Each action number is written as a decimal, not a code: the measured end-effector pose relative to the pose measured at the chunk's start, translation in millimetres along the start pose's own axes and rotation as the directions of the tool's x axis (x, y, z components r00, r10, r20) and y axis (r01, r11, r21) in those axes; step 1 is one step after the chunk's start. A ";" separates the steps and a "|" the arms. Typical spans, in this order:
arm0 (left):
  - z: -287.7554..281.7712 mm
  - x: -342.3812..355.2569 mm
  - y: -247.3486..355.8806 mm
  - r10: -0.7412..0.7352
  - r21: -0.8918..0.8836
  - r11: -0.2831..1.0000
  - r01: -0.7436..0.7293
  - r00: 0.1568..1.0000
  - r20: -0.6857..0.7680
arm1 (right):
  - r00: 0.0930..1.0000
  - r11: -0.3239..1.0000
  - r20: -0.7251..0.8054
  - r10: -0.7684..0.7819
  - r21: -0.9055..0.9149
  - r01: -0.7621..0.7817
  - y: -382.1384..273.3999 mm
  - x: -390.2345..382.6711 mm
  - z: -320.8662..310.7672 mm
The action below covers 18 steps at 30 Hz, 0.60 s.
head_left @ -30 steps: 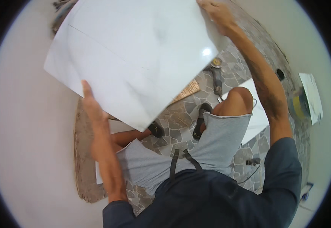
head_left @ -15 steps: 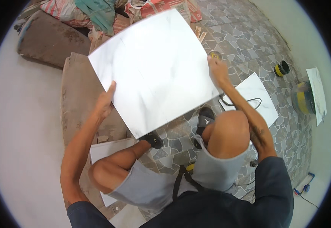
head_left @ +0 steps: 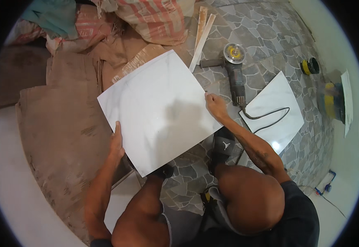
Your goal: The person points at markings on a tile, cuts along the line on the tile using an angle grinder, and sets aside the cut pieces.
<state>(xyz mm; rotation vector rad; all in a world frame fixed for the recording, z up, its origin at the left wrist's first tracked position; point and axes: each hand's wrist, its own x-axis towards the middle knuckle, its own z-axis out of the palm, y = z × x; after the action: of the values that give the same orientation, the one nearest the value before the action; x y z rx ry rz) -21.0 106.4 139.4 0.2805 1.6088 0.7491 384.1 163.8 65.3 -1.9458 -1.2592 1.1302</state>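
A large white marbled tile (head_left: 154, 115) lies low over my feet in the middle of the view, tilted askew with my shadow on it. My left hand (head_left: 117, 140) grips its left edge, thumb along the top. My right hand (head_left: 215, 106) grips its right edge with curled fingers. Just right of the tile, an angle grinder (head_left: 237, 82) with a yellow-centred disc lies on the stone-pattern floor, its black cord looping over a second white marbled tile (head_left: 274, 103).
Cardboard sheets (head_left: 60, 131) cover the left side, with red-printed sacks (head_left: 154, 20) and a teal cloth (head_left: 51, 18) beyond. Narrow strips (head_left: 204, 37) lie behind. A small black-and-yellow bucket (head_left: 310, 66), a larger container (head_left: 331, 103) and a leaning tile piece (head_left: 346, 103) stand along the right wall (head_left: 336, 53).
Both hands have brought the tile down and toward the floor, uncovering the grinder, sacks and strips. My knees have come up higher into view as I bend lower.
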 end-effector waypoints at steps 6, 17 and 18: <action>15.6 39.6 -17.3 0.020 -0.065 0.997 -0.035 0.976 -0.217 | 0.998 0.997 0.022 -0.052 -0.054 0.054 20.2 30.0 13.0; 18.1 69.3 -32.6 0.044 -0.178 0.980 -0.093 0.964 -0.261 | 0.994 0.966 0.054 -0.095 -0.236 0.105 9.8 44.2 10.0; 16.5 72.9 -37.4 0.048 -0.167 0.981 -0.095 0.962 -0.267 | 0.987 0.947 0.077 -0.143 -0.277 0.159 9.8 45.4 7.1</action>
<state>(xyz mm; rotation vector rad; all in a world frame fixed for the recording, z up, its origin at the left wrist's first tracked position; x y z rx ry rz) -10.6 125.2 58.6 0.1123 1.7728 1.0144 391.6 201.4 38.1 -1.9870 -1.6482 0.9764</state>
